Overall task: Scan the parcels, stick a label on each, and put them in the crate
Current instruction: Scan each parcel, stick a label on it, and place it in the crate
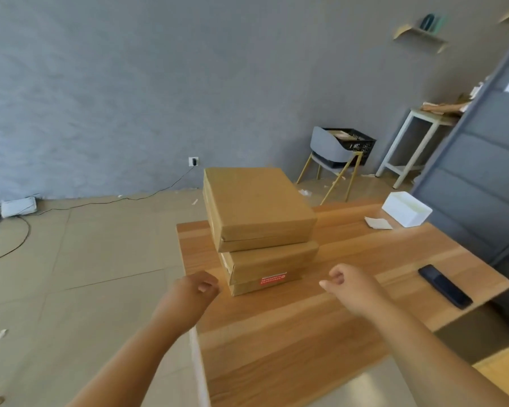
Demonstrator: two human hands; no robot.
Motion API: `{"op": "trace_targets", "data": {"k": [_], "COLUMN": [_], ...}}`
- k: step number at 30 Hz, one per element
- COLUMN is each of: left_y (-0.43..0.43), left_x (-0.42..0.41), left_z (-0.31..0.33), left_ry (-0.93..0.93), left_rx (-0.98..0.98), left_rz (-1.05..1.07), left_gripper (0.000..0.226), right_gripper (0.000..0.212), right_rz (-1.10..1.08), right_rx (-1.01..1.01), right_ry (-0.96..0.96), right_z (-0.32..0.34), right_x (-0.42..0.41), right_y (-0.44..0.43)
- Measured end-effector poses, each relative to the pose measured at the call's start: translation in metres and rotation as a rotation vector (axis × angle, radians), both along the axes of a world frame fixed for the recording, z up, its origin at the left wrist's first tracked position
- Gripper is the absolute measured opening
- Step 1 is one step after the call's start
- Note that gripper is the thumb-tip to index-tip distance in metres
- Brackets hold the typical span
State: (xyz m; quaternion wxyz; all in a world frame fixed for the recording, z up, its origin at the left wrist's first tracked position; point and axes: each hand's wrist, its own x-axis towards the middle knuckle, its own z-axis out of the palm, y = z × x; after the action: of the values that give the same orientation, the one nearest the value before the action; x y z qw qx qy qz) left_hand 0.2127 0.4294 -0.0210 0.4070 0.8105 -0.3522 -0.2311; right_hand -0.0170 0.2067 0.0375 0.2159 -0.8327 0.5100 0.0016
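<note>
Loosely curled and empty, my left hand [200, 287] and right hand [348, 284] hover just short of the stack of parcels [259, 212] on the wooden table [276, 336], stiff, probably light cardboard best lifted by opposite side edges, the crate [354, 143] well beyond.

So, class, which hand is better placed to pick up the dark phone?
Probably the right hand: the dark phone lies on the table to its right, while the left hand hovers farther off, by the left corner of the parcel stack. Both hold nothing.
</note>
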Motion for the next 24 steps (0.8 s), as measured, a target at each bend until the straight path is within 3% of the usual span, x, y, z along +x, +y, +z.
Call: {"op": "trace_targets", "data": {"k": [1, 4, 7, 9, 12, 15, 17, 22, 24], "left_y": [-0.016, -0.058, -0.094, -0.113, -0.131, -0.141, -0.143, -0.159, -0.174], "left_x": [0.007, 0.025, 0.039, 0.045, 0.046, 0.043, 0.035, -0.011, -0.036], "left_z": [0.002, 0.012, 0.020, 0.023, 0.021, 0.020, 0.025, 0.053, 0.066], "left_ry": [0.024, 0.105, 0.172, 0.238, 0.280, 0.225, 0.199, 0.025, -0.019], "left_rx": [-0.058, -0.200, -0.215, -0.202, -0.229, -0.250, -0.265, -0.283, -0.314], "left_rz": [0.057, 0.229, 0.315, 0.326, 0.337, 0.388, 0.437, 0.532, 0.549], "left_gripper": [0.003, 0.038, 0.072, 0.079, 0.062, 0.039, 0.035, 0.021, 0.020], "right_gripper": [0.042, 0.054, 0.067, 0.075, 0.076, 0.055, 0.043, 0.052, 0.043], "right_rz": [-0.030, -0.091, -0.106, -0.099, -0.027, 0.097, 0.133, 0.177, 0.160], "right_rx": [-0.003, 0.013, 0.050, 0.102, 0.188, 0.203, 0.244, 0.373, 0.415], "right_ry": [-0.048, -0.160, -0.260, -0.300, -0.272, -0.275, -0.326, -0.497, -0.599], "right_z": [0.002, 0.005, 0.004, 0.001, -0.005, -0.007, -0.007, -0.005, 0.001], "right_x": [0.007, 0.031, 0.054, 0.067, 0.084, 0.091, 0.091, 0.075, 0.062], "right_y": [-0.014, -0.051, -0.078, -0.091, -0.109, -0.129, -0.143, -0.177, -0.194]}}
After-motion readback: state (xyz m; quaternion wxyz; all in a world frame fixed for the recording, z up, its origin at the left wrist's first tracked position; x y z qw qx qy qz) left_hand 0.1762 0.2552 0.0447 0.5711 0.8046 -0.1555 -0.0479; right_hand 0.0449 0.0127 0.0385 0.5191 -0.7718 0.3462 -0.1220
